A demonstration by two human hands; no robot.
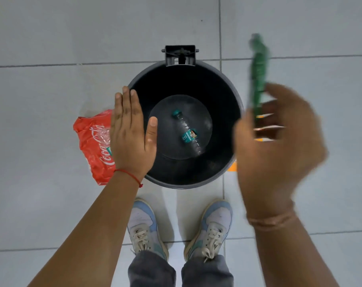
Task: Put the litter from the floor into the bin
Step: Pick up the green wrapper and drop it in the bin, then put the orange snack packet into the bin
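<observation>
A round dark bin [233, 94] stands open on the tiled floor in front of my feet. A clear plastic bottle [186, 131] with a teal cap and label lies at its bottom. My right hand [277, 141], blurred, is to the right of the bin's rim and grips a long green wrapper [258, 75] that sticks up and away from me. My left hand [130, 135] is flat with fingers together over the bin's left rim and holds nothing. Under it on the floor lies a red Coca-Cola plastic wrap [93, 146], partly hidden by the hand.
The bin's lid hinge [181, 54] juts out at its far side. My two light sneakers [147, 226] stand just behind the bin. A small orange scrap [232, 168] shows on the floor at the bin's right, mostly hidden by my right hand. Grey tiles surround everything.
</observation>
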